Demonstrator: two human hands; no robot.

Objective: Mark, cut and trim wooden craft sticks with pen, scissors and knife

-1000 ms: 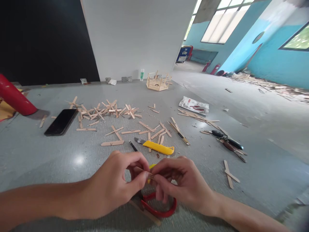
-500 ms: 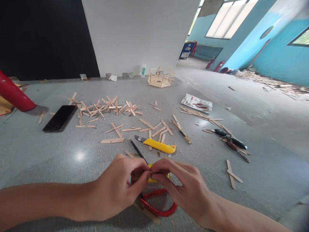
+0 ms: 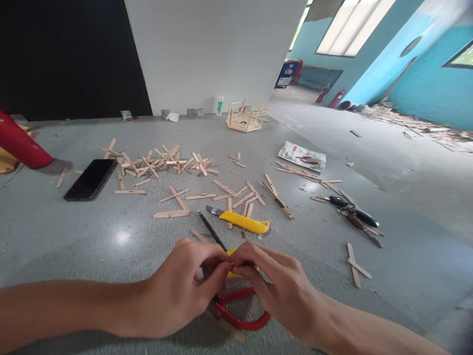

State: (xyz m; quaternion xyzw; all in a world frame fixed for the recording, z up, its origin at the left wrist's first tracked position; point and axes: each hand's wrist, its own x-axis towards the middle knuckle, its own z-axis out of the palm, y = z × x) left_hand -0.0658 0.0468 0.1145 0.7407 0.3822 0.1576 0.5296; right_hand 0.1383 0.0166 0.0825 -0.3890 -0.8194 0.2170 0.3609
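Note:
My left hand (image 3: 188, 283) and my right hand (image 3: 281, 286) meet fingertip to fingertip, both pinched closed. Whatever sits between the tips is tiny and mostly covered; I cannot make it out. Beneath them lies a tool with red handles (image 3: 244, 323), its head hidden by my left hand. A yellow object (image 3: 233, 272) shows partly behind my fingertips. A black pencil-like stick (image 3: 211, 230) runs out from under my left hand. Just beyond lies a yellow utility knife (image 3: 244, 221) with its blade pointing left.
Wooden craft sticks (image 3: 166, 160) are heaped and scattered over the grey surface. A phone (image 3: 91, 179) lies left; keys (image 3: 353, 214) and a white packet (image 3: 303, 157) lie right. At the back stand a glue stick (image 3: 219, 105) and a small stick-built frame (image 3: 246, 118).
Almost nothing differs. Both hands keep the same pinch, with a very slight shift of the right fingers. The whole view has tilted a little.

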